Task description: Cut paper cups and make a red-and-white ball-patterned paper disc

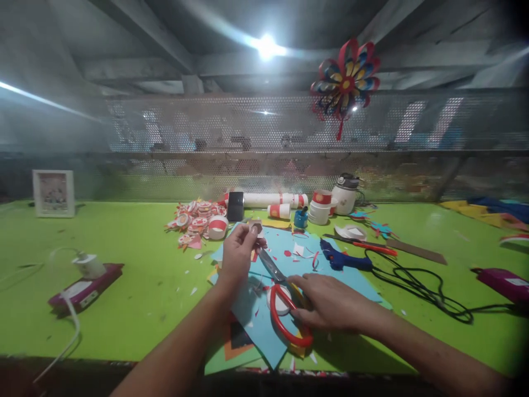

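Small paper piece [256, 227] was pinched in left hand [236, 251], above light-blue sheets [259, 331]; right hand [324, 300] gripped red-handled scissors [273, 268], blades near the paper. Glue gun [347, 260] lay right of scissors, green table [144, 264] beneath.

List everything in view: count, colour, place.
scissors: one, red handles, right hand
paper piece: one, white/red, left hand
sheets: several, mostly blue, underneath
glue gun: one, blue, right
phone: one, black, centre back
jar: one, blue, back
cups: several, red/white, back
bottle: one, white, back
cutouts: many, red/white, back left
power strips: two, purple, both sides
cables: several, black/white, both sides
picture frame: one, white, left
flower: one, multicoloured, upper right
strip: one, brown, right
table: one, green, foreground
left hand: one, bare, centre
right hand: one, bare, centre
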Motion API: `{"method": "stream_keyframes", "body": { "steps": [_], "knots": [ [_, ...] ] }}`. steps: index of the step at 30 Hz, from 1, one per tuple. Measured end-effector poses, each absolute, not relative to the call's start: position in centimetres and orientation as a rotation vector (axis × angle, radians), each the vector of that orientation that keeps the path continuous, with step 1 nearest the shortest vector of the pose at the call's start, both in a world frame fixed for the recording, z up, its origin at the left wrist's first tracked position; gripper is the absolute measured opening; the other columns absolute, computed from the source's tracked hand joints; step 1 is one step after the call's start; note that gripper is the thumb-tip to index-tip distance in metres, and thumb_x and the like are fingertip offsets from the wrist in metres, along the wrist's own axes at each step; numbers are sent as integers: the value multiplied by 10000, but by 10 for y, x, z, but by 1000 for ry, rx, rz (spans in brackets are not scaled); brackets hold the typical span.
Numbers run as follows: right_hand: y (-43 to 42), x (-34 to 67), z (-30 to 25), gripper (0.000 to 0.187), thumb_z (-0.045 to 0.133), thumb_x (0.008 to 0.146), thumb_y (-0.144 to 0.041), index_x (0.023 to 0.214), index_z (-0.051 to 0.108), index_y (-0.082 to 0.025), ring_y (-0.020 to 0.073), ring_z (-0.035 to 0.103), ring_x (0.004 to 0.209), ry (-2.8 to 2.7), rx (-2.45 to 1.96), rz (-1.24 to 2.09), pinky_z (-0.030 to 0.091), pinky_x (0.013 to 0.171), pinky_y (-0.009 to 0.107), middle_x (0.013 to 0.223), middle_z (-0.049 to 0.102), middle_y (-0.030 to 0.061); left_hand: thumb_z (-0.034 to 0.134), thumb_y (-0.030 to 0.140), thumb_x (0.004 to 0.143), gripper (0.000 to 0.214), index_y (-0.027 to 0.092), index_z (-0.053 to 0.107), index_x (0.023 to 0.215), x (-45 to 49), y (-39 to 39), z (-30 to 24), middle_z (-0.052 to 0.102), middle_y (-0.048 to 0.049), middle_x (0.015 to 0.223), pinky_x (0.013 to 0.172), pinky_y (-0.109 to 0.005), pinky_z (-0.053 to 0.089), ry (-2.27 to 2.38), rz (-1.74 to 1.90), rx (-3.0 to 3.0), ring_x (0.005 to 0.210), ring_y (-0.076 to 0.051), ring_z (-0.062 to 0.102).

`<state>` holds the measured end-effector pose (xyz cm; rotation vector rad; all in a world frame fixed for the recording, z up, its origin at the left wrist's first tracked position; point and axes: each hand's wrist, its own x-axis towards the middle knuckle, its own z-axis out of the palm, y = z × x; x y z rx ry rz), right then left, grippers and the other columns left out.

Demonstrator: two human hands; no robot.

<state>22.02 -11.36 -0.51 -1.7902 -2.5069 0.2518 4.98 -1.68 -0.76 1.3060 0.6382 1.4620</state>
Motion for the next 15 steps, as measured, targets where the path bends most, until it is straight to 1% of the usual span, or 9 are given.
{"method": "stream_keyframes", "body": {
  "steps": [4, 6, 8, 11, 13, 15],
  "knots": [
    [-112, 215, -13, 601, 576, 714, -301, 1300, 455, -239, 275, 602, 853, -2373, -1806, 398, 360, 637, 294, 966, 665, 105, 599, 349, 793, 194, 160, 581, 832, 47, -15, -4, 582, 8, 703, 587, -217, 429, 638, 1542, 1350, 659, -113, 583],
    [-109, 214, -18, 635, 596, 683, -291, 1299, 450, -242, 254, 604, 821, -2280, -1836, 456, 353, 608, 272, 938, 672, 89, 591, 333, 796, 179, 156, 580, 817, 45, -14, 0, 581, -2, 722, 604, -218, 432, 649, 1568, 1340, 679, -114, 571],
    [-105, 213, -23, 587, 609, 669, -300, 1240, 497, -222, 225, 602, 754, -2195, -1879, 526, 352, 577, 255, 878, 677, 72, 585, 322, 795, 170, 153, 570, 799, 43, -13, 3, 571, -6, 735, 607, -213, 429, 638, 1580, 1294, 694, -113, 559],
    [-101, 213, -27, 426, 630, 644, -331, 1046, 603, -192, 201, 591, 691, -2109, -1935, 572, 354, 558, 249, 825, 675, 61, 591, 316, 787, 165, 153, 562, 796, 40, -9, 5, 565, -8, 757, 611, -203, 427, 597, 1574, 1254, 713, -108, 550],
    [-99, 212, -28, 376, 650, 617, -365, 939, 638, -173, 220, 590, 715, -2053, -1951, 541, 358, 571, 266, 837, 673, 78, 600, 307, 778, 158, 155, 559, 788, 37, -5, 5, 564, -6, 768, 612, -198, 427, 576, 1577, 1250, 718, -104, 546],
    [-97, 211, -27, 393, 665, 594, -364, 930, 653, -161, 241, 593, 750, -2008, -1942, 527, 372, 595, 283, 857, 674, 93, 605, 300, 769, 153, 156, 555, 774, 35, -2, 5, 563, -3, 777, 608, -197, 426, 565, 1582, 1238, 726, -103, 548]
  ]
}}
